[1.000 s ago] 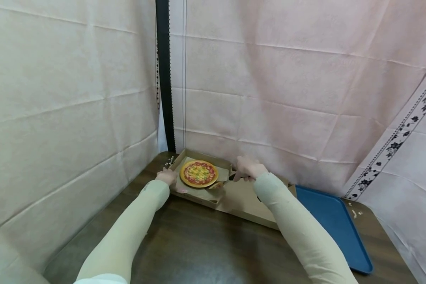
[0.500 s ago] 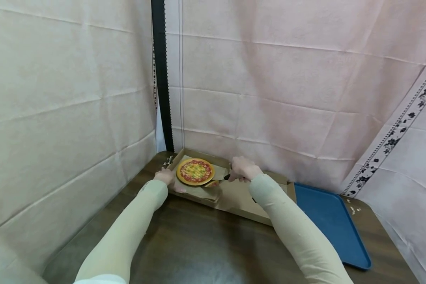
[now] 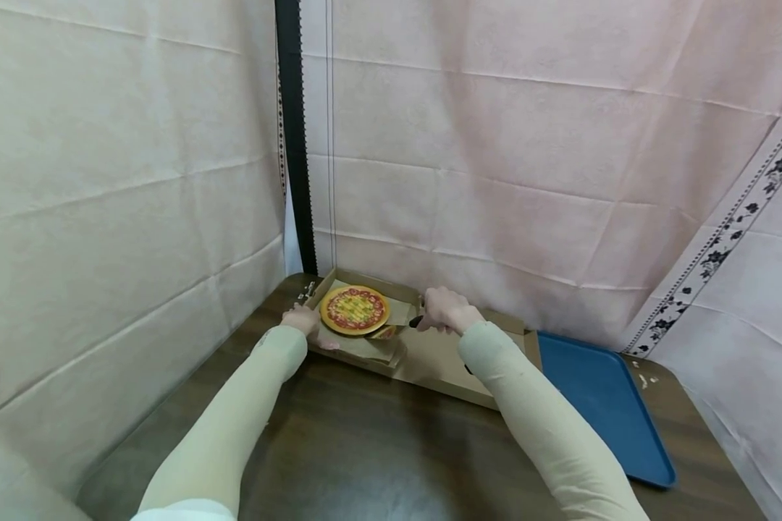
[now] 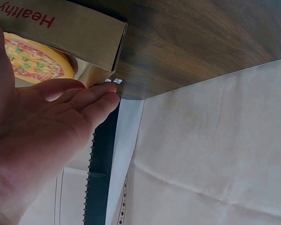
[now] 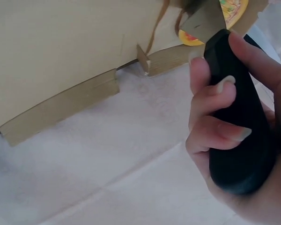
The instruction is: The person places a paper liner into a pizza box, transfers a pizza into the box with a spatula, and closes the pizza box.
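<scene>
A round toy pizza lies on brown paper in the left half of an open cardboard pizza box. At the pizza's lower right edge a loose slice shows, partly covered. My left hand rests on the box's left side near the front corner; in the left wrist view its fingers are nearly straight along the side wall. My right hand grips the black handle of what looks like a pizza server. Its flat metal blade points toward the pizza and slice.
The opened lid lies flat to the right, under my right forearm. Beyond it is a blue tray on the brown wooden table. Cloth curtains hang close behind and at the left of the table.
My right hand has moved a little left with the server, and its blade sits nearer the slice. The pizza has slid slightly left in the box. The left hand stays at the box's side.
</scene>
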The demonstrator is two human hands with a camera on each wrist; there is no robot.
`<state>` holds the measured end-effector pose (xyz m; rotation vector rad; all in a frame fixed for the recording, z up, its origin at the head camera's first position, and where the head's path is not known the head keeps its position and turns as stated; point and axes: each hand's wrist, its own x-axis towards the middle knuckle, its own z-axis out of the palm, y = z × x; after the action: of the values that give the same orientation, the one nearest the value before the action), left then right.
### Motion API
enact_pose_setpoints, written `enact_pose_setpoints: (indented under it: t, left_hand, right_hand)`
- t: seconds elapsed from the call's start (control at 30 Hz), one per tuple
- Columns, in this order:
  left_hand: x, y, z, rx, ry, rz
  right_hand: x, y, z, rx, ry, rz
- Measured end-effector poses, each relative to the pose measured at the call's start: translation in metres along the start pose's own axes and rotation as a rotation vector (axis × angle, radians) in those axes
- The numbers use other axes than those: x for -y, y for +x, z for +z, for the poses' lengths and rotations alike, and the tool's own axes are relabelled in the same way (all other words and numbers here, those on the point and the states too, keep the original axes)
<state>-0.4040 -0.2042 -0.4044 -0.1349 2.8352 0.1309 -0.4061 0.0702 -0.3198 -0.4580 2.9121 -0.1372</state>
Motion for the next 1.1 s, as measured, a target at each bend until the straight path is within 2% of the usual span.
enact_pose_setpoints:
  t: [0.3,0.57,0.67,0.9,1.1]
  left_hand:
    - [0.001,-0.004,-0.001,0.003,0.006,-0.005]
    - [0.003,-0.001,-0.004,-0.004,-0.031,-0.022]
    - [0.002,0.000,-0.005,-0.006,-0.049,-0.034]
    - [-0.002,-0.002,-0.007,-0.005,-0.016,0.003]
    - [-0.001,-0.003,-0.003,-0.010,-0.033,-0.002]
  right_hand:
    - [-0.025,-0.008,0.010,-0.057,-0.063,-0.083]
    - [-0.049,-0.018,0.017,-0.071,-0.078,-0.079]
    - [-0.059,-0.023,0.020,-0.088,-0.067,-0.081]
    - [-0.081,-0.033,0.039,-0.152,0.008,-0.075]
    - [-0.092,-0.039,0.055,-0.220,0.064,-0.059]
